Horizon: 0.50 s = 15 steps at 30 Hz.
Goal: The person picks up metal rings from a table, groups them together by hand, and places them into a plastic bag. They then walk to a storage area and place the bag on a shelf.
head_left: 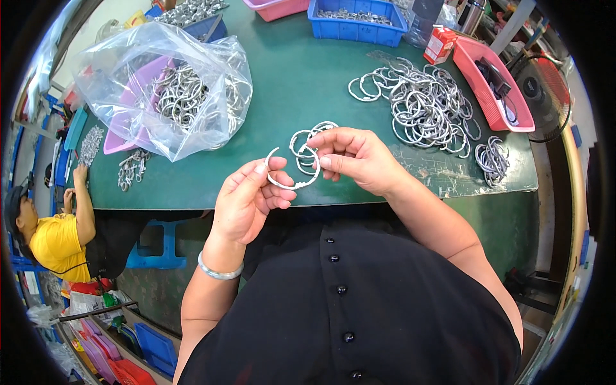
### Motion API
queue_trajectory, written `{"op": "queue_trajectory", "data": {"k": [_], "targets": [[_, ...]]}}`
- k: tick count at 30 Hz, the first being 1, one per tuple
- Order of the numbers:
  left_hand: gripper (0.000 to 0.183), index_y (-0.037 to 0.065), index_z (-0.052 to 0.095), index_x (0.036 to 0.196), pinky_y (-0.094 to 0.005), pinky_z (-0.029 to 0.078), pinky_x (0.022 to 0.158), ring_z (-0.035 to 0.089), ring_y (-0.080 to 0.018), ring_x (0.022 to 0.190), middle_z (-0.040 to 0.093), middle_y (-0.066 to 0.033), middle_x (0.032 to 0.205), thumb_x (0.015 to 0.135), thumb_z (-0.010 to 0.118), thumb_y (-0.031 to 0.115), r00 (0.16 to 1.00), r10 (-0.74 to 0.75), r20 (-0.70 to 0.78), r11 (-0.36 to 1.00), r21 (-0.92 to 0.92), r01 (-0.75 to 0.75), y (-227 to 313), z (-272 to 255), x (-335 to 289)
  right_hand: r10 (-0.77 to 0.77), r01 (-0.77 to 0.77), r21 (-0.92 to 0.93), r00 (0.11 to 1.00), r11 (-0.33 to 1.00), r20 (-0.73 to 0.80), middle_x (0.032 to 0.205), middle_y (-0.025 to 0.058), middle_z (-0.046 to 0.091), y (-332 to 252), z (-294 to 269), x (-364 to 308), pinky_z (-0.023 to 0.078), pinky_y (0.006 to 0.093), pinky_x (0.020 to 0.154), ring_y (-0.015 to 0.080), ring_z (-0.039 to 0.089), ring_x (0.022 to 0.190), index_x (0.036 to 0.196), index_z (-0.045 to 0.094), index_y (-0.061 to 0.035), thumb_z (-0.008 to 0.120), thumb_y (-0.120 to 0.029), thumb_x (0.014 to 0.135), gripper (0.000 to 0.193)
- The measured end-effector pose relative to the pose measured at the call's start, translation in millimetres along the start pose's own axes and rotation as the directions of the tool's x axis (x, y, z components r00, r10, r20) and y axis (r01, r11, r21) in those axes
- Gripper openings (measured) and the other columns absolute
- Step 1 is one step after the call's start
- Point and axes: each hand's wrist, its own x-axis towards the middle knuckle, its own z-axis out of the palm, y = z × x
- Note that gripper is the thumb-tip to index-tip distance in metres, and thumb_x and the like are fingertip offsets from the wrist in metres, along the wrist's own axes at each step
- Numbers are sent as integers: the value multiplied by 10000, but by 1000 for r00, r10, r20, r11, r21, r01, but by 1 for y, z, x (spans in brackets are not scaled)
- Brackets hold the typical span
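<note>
Between my two hands, above the table's near edge, is an open silver metal ring point(307, 183), a hinged loop with a gap at its upper left. My left hand point(247, 196) pinches one end between thumb and fingers. The thumb and fingers of my right hand point(359, 157) close on the ring's opposite side. Just behind lie a couple of similar rings point(296, 142) on the table, partly covered by my right fingers. A large heap of metal rings point(427, 106) lies to the right, with a smaller bundle of rings point(492, 162) near the table's right corner.
On the green table point(289, 77), a clear plastic bag point(221, 61) of rings sits in a pink basin point(119, 131). Small metal parts fill a blue bin point(394, 31) at the back. A pink basket point(471, 64) and a fan point(536, 90) stand right. A co-worker point(58, 240) sits left.
</note>
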Motion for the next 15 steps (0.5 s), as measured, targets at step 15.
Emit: {"op": "queue_trajectory", "data": {"k": [15], "targets": [[294,-33,489,1099,-274,523,643,624,-204,749,603,-148,893,915,380,168,998,-23,51,997,-72,27,-9,-5,1,-69,68,-17,997,998,-42,778,22,591,-6,5,-5,438,198,580,74,543,654,1032,558,7,558,-51,813,226]]}}
